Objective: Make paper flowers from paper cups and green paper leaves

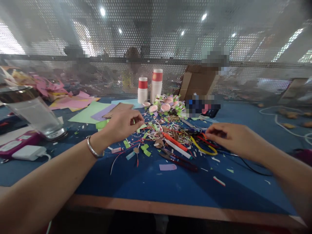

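Note:
My left hand point(123, 125), with a metal bangle on the wrist, hovers over the left side of a heap of paper scraps point(161, 133). Its fingers are curled together in a pinch; what they hold is too small to make out. My right hand point(227, 136) lies low on the blue table point(156, 185), fingers bent down beside yellow-and-red handled scissors point(203, 146). Whether it grips them I cannot tell. An orange stick point(174, 141) and a white stick point(177, 149) lie between the hands. Dark red snips point(179, 161) rest nearer to me.
Two white-and-red paper cups point(149, 86) and small paper flowers point(168, 107) stand at the back. A glass jar point(34, 112), a pink phone point(16, 144) and a white charger point(29, 152) sit left. Coloured paper sheets point(90, 112) and a cardboard box point(198, 83) lie by a perforated screen.

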Available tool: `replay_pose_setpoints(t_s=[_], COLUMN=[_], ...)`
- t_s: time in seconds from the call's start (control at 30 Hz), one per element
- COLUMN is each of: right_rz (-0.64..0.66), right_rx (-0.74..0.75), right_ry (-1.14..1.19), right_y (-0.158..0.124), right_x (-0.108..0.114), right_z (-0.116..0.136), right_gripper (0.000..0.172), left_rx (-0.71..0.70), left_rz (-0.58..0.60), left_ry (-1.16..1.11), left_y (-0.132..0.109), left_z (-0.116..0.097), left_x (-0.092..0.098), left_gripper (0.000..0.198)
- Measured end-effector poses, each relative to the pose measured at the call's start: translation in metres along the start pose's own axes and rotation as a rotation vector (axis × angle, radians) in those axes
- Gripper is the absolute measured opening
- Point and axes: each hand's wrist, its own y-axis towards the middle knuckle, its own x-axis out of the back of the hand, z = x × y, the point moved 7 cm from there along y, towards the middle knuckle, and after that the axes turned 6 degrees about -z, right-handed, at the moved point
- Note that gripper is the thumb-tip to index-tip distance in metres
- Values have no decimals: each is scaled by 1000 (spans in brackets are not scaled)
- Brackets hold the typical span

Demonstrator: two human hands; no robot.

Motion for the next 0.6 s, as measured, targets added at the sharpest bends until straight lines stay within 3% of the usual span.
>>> replay_pose_setpoints(t_s=[0.07,0.2,0.47,0.6], right_rz=[67,158,275,277], right_rx=[80,180,67,40], right_ry=[58,-27,15,35], right_y=[-14,-34,-34,-32], right_x=[-14,-42,-59,-59], right_z=[27,64,63,66], right_gripper=[38,32,29,30], left_rx=[3,2,39,-17], left_rz=[0,-1,68,63], left_ry=[7,10,2,-36], left_y=[0,-1,-4,-7], left_z=[2,4,3,-11], left_x=[1,0,-10,-13], left_gripper=[12,12,12,11])
